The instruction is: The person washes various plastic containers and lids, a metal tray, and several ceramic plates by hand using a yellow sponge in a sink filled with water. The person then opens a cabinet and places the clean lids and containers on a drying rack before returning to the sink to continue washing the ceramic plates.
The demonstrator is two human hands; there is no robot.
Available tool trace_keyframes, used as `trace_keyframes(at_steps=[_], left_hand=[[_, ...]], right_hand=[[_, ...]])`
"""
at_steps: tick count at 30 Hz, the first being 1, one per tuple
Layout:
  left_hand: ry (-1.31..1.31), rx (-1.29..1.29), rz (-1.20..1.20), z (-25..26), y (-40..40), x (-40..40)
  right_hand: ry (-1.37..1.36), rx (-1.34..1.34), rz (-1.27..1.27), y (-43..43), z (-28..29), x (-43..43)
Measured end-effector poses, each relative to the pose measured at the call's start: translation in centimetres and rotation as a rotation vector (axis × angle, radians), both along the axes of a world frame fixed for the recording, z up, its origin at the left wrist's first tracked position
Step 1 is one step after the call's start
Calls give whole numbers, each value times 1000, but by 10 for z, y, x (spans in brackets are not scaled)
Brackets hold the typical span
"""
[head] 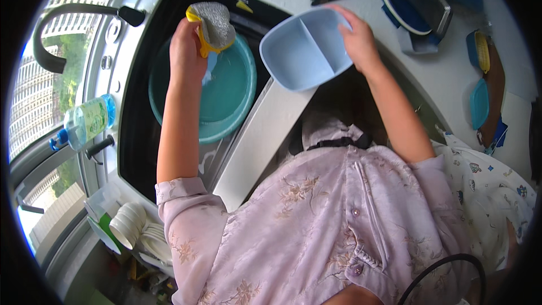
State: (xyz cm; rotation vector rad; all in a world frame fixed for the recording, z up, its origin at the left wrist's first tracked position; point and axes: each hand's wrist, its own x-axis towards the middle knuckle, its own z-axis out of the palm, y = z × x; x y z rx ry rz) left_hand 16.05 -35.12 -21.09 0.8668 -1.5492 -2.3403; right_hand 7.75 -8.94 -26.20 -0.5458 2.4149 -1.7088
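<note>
My left hand (pixel 186 51) grips a silver and yellow scouring sponge (pixel 216 23) above a teal plastic basin (pixel 228 97). The basin sits in a black sink (pixel 135 131) and appears to have water in it. With fingers and thumb on its rim, my right hand (pixel 360 40) holds a light blue divided container (pixel 292 55). A partition splits the container into two compartments, and its inside faces up towards me. It is held apart from the sponge, over the sink's front edge.
A black faucet (pixel 76 8) and a soap bottle (pixel 89 120) stand left, by the window. White bowls (pixel 127 224) are stacked lower left. On the right counter are a dark blue container (pixel 400 6), a brush (pixel 478 51) and a teal lid (pixel 479 103). Patterned fabric (pixel 482 178) shows beside me.
</note>
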Motion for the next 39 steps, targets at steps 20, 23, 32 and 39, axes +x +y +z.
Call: trace_keyframes(at_steps=[20,23,32,39], left_hand=[[-132,-572,-768,-18,21,-2],[-189,-737,-581,-46,0,31],[-489,-1580,73,-114,-70,123],[-124,-1752,369,-71,-41,91]], right_hand=[[267,-95,16,-29,34,0],[448,-10,245,-61,31,19],[581,141,297,-69,23,29],[702,473,148,-19,15,26]])
